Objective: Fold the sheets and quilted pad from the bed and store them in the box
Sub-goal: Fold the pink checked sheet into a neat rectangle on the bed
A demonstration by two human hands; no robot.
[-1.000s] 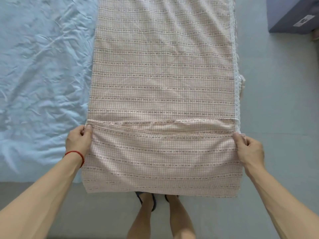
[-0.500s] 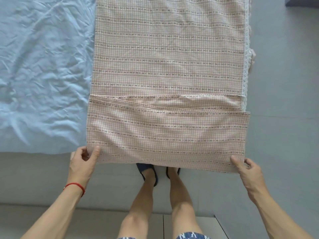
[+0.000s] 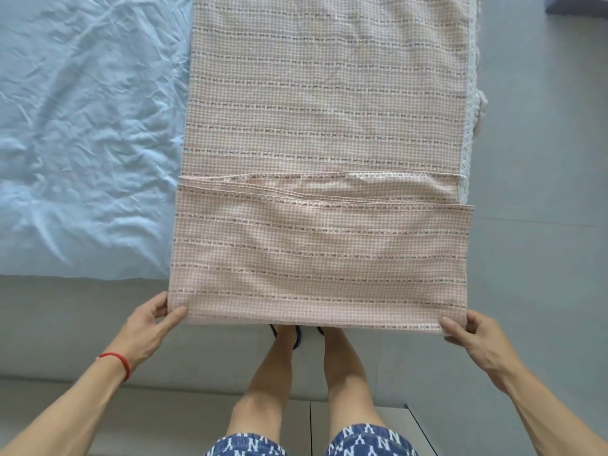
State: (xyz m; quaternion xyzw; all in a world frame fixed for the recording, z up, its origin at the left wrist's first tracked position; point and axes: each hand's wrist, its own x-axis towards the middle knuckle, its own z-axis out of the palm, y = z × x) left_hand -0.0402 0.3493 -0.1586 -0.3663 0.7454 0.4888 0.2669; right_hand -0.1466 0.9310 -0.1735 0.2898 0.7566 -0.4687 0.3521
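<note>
Bed (image 3: 82, 126) fills the top left, covered in a wrinkled pale blue sheet (image 3: 65, 192), and running down its right-hand side is the pink checked sheet (image 3: 325, 93), already folded into a long strip with a white lacy edge showing along its right side. The near end of that strip is doubled over on itself and hangs off the foot of the bed over the grey floor (image 3: 543, 225). A sliver of what might be the box (image 3: 598, 9) peeks in at the top right corner, can't really tell though

Left hand (image 3: 148, 327) pinches the bottom left corner of the folded end, thumb on top and fingers under. Right hand (image 3: 473, 334) does the same at the bottom right corner, so each grip is closed on the pink sheet

Looks to me like the lengthwise folding is done and we're mid way through folding it up end over end. Next move probably needs both corners lifted together and carried evenly up the strip so the edges line up, otherwise it goes skewed. Blue sheet's not yet touched
</note>
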